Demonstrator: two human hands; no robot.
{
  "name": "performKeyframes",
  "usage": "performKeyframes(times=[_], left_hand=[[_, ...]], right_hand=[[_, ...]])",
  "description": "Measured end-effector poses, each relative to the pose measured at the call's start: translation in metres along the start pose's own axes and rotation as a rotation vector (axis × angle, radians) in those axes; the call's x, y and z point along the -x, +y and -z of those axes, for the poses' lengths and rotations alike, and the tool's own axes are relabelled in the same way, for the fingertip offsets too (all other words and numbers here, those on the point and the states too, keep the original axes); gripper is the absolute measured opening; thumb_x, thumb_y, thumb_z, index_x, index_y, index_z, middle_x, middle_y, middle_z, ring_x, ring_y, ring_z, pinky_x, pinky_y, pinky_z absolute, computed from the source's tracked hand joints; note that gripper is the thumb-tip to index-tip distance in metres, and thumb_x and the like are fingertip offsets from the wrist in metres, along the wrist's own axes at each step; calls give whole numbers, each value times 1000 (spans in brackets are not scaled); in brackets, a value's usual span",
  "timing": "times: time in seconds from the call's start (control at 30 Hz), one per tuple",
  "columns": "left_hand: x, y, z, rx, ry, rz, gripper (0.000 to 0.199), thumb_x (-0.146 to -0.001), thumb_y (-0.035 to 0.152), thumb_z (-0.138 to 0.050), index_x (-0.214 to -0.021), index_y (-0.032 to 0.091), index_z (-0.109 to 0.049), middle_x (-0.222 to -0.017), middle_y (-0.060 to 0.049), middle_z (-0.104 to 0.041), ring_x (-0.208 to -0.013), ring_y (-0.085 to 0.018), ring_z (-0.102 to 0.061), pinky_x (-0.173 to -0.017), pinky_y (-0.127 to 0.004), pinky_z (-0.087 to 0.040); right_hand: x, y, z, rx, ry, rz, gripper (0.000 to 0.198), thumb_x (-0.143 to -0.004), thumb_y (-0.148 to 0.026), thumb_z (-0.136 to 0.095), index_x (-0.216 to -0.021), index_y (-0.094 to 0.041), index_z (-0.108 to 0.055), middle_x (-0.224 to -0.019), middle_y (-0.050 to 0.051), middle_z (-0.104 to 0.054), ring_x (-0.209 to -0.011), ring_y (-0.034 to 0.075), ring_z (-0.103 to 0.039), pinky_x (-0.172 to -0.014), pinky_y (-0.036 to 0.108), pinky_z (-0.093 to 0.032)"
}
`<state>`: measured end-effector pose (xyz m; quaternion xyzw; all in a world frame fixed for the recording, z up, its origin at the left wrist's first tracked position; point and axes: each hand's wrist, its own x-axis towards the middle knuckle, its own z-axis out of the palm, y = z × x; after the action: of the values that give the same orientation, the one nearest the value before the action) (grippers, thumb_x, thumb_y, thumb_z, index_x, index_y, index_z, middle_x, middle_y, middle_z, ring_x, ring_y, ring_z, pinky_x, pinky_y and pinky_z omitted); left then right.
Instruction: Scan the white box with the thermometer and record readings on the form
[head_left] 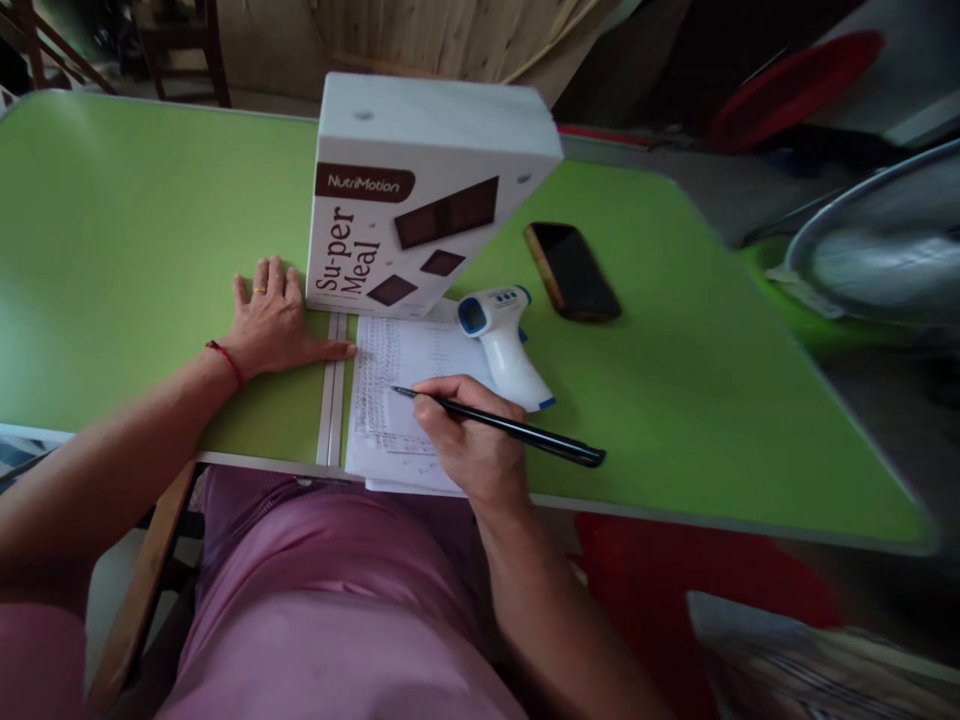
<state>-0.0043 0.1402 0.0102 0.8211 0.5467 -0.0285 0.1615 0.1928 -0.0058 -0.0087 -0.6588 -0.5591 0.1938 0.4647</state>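
One pen (499, 424) pinched in right hand (472, 440) over paper (397, 400), left hand (274, 320) flat, open beside it.

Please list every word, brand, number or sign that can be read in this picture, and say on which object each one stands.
"NutriMotion": white letters on a brown band on the front of the white box.
"Su-per Meal": brown letters running sideways down the same box front.
Paper sheet under the pen: rows of handwriting, too small to read.
Thermometer and phone: no readable text.
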Motion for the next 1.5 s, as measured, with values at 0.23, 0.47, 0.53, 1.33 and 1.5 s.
performKeyframes(times=[0.23, 0.47, 0.53, 1.33, 1.5], left_hand=[[0, -2, -2, 7, 25, -15, 138, -72, 92, -68, -168, 3, -23, -174, -33, -15, -162, -54, -10, -129, -71, -6], [-1, -4, -4, 11, 25, -17, 140, -72, 93, -68, -168, 1, -23, -174, -34, -13, -163, -53, -9, -129, -71, -5], [-2, -5, -5, 17, 32, -25, 139, -72, 93, -67, -168, 2, -23, -174, -34, -15, -162, -54, -10, -128, -72, -6], [0, -1, 0, -3, 5, -4, 139, -73, 90, -68, -167, -2, -23, -173, -35, -13, -163, -51, -9, -129, -70, -6], [0, -3, -1, 1, 17, -9, 140, -72, 92, -67, -167, -1, -24, -174, -35, -14, -163, -52, -10, -129, -71, -7]], right_hand=[[1, 5, -2, 12, 47, 56, 13, -79, -30, -62, -72, -21, -69, -51, -4, -59, -42, 11, -48, -45, 23, -43], [1, 6, -2, 34, 55, 54, 14, -79, -31, -61, -74, -21, -69, -51, -4, -59, -42, 12, -48, -47, 24, -46], [2, 5, -3, 54, 45, 43, 16, -80, -34, -61, -73, -22, -68, -52, -3, -60, -43, 12, -49, -49, 25, -47], [2, 6, -4, 67, 99, -4, 16, -77, -35, -58, -72, -22, -67, -53, -2, -60, -44, 13, -49, -48, 26, -47], [2, 6, -4, 68, 74, 6, 15, -79, -35, -58, -73, -23, -66, -54, -2, -61, -45, 13, -49, -48, 26, -47]])
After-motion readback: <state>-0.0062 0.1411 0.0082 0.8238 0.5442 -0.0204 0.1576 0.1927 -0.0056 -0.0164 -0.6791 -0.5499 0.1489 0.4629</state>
